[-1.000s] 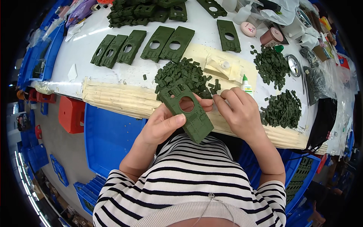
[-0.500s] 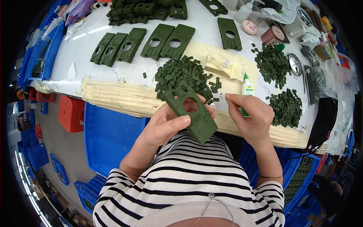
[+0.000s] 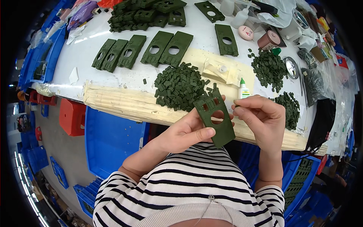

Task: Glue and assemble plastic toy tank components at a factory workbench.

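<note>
My left hand point(image 3: 191, 132) is closed on a dark green plastic model tank hull point(image 3: 224, 134), thumb across its edge and the other fingers behind. The hull has a round hole and is held tilted in front of the table's edge. Just right of it, my right hand point(image 3: 261, 117) is pinched at thumb and forefinger. A tiny dark green piece point(image 3: 237, 106) shows at those fingertips, its shape hard to make out. A white glue bottle point(image 3: 244, 92) with a green tip stands behind my right hand. Beyond my left hand lies a heap of small green pieces point(image 3: 179, 86).
Several green hulls point(image 3: 132, 51) lie in a row at the back, with more stacked point(image 3: 132, 17) behind. Two heaps of small pieces point(image 3: 268, 68) are on the right. A taped block point(image 3: 221, 70) sits mid-table. A blue bin point(image 3: 113, 143) and red stool point(image 3: 72, 117) stand below.
My left hand has moved right with the hull and turned it more upright. My right hand has shifted slightly right and its fingertips are now close beside the hull.
</note>
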{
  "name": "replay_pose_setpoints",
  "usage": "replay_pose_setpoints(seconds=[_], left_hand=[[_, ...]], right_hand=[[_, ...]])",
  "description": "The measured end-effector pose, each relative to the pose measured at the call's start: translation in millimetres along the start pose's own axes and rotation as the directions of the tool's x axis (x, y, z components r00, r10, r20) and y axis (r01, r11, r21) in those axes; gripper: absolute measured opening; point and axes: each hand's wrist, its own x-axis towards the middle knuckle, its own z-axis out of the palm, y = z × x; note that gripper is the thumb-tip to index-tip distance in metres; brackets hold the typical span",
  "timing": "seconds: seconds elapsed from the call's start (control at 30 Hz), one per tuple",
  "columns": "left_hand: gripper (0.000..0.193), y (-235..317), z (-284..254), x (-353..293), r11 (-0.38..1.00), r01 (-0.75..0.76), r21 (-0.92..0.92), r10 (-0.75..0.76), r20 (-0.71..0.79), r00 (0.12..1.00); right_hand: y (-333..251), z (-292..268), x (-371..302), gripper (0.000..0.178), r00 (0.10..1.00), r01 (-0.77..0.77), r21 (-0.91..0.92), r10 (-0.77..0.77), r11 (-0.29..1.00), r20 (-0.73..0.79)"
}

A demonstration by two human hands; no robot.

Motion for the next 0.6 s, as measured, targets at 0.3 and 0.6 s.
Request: replay_pose_setpoints(seconds=[0.3,0.6], left_hand=[[0.06,-6.1,6.1,6.4,0.996,-0.077,0.052,0.077,-0.007,0.997],[0.057,-13.9,5.3,10.0,0.981,-0.153,0.123,0.152,0.014,0.988]], right_hand=[[-9.8,3.0,6.1,0.01,0.993,0.11,-0.232,-0.096,0.966,0.071],[-1.9,13.5,8.4,0.009,0.981,0.192,-0.353,-0.175,0.916,0.081]])
